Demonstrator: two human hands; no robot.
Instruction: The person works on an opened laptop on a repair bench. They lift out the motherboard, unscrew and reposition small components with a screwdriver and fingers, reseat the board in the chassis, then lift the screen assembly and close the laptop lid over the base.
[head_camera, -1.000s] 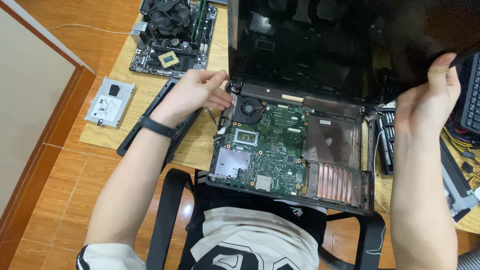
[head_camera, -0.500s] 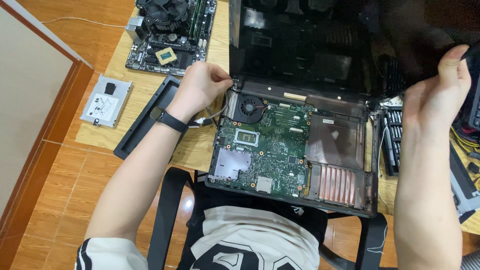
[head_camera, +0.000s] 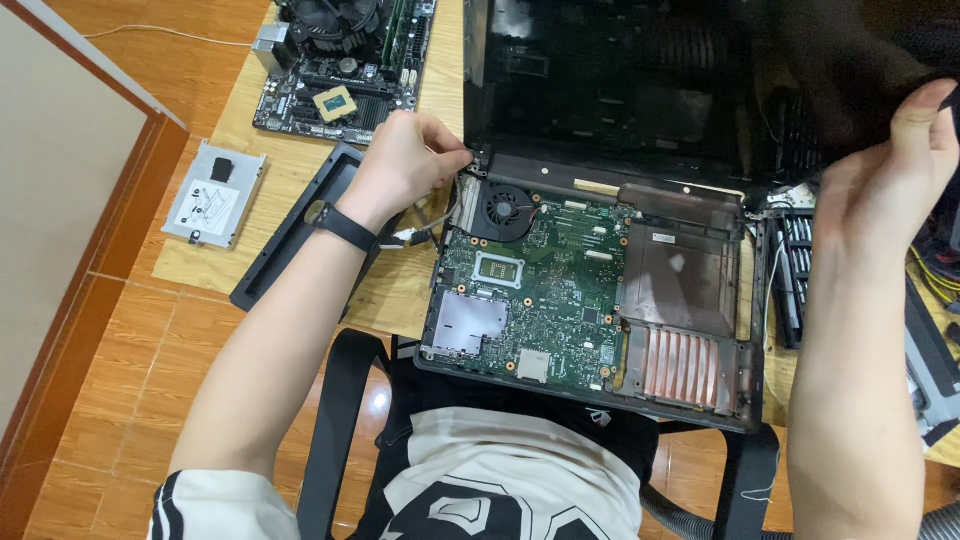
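An opened laptop base (head_camera: 590, 290) lies before me with its green mainboard, black fan (head_camera: 505, 210) and copper-coloured plates bared. Its dark screen lid (head_camera: 620, 80) stands up at the back. My left hand (head_camera: 405, 165), with a black band on the wrist, grips the lid's lower left corner at the hinge. My right hand (head_camera: 885, 190) holds the lid's right edge, fingers curled over it.
A desktop motherboard (head_camera: 340, 60) with a cooler lies at the back left on the wooden table (head_camera: 270, 230). A hard drive in a silver bracket (head_camera: 213, 193) and a black tray (head_camera: 300, 225) sit left. A screwdriver bit rack (head_camera: 795, 270) is right. Chair armrests show below.
My left hand slid from the fan area up to the lid's left hinge corner. My right hand has shifted slightly along the lid's right edge.
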